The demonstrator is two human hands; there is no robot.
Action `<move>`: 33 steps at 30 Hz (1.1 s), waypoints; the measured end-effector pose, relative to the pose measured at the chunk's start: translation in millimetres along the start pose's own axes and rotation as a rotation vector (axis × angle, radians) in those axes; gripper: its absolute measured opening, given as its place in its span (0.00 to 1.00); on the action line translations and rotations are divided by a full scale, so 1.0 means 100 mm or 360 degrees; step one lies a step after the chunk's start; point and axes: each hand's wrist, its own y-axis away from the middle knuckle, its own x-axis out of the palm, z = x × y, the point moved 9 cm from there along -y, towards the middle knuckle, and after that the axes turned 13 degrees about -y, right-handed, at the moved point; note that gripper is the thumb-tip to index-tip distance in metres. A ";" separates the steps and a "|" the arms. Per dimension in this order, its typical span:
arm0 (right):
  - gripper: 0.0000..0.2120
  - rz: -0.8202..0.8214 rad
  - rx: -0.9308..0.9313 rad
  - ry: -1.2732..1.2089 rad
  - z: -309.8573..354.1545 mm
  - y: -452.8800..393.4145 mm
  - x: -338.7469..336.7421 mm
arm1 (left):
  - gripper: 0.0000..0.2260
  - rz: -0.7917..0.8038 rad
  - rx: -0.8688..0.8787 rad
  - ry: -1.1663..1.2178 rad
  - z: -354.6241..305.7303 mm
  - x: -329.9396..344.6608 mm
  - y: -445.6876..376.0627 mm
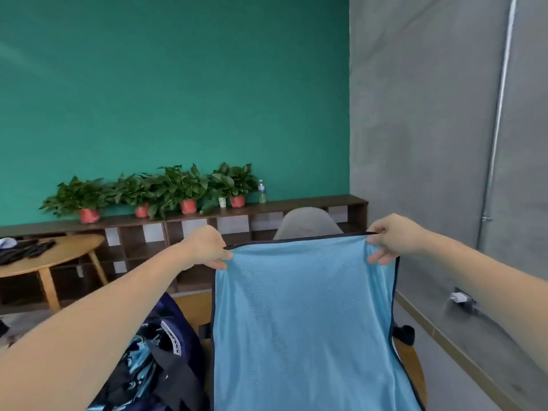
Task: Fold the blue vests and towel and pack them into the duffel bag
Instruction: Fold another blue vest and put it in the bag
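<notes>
I have the blue cloth [302, 321] up in the air, stretched between both hands: the left hand [207, 247] pinches its top corner at about nine o'clock of the sheet, the right hand [391, 238] pinches the opposite corner at three o'clock, fingers curled tight over the dark-trimmed upper edge. It hangs straight down toward six o'clock and runs out of the bottom of the view, so I cannot see where its lower end sits, nor say for certain whether this is the towel or one of the vests. The duffel bag [178, 336] sits at seven o'clock of the cloth, mouth open, with dark and light-blue fabric [139, 360] bunched inside. The wooden tabletop [412, 369] peeks out at five o'clock, behind the hanging sheet. Here is the risk as I read it: the grip is only fingertips on a thin hem, and one slip on either side lets that corner drop and the sheet swing crooked. The cloth also blocks my sight of the tabletop, so I judge that laying it down blind could leave it draped over the edge or creased under itself. Its lower end could also drag across the open bag and snag. The grey chair [308, 223] at twelve o'clock stands well apart, no trouble.
</notes>
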 end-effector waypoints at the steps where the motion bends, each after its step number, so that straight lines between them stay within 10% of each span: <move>1: 0.05 0.0023 0.0050 0.0021 -0.11 -0.15 0.05 | 0.07 -0.0011 0.0031 -0.0132 0.04 0.11 -0.15; 8: 0.04 -0.0153 -0.0068 0.0441 -0.15 -1.03 -0.02 | 0.06 -0.0333 0.0184 -0.0356 -0.08 0.14 -1.07; 19: 0.12 -0.0974 -0.1124 0.0404 1.95 -0.48 -0.99 | 0.07 -0.1448 0.0557 0.0126 -1.12 -2.17 -0.53; 25: 0.11 -0.0907 -0.1238 0.0408 1.83 0.30 -0.84 | 0.09 -0.1416 0.0554 -0.0081 -0.94 -2.00 0.30; 33: 0.06 -0.0362 -0.0802 0.0507 0.15 1.18 0.13 | 0.07 -0.0794 0.0378 -0.0196 0.20 -0.08 1.43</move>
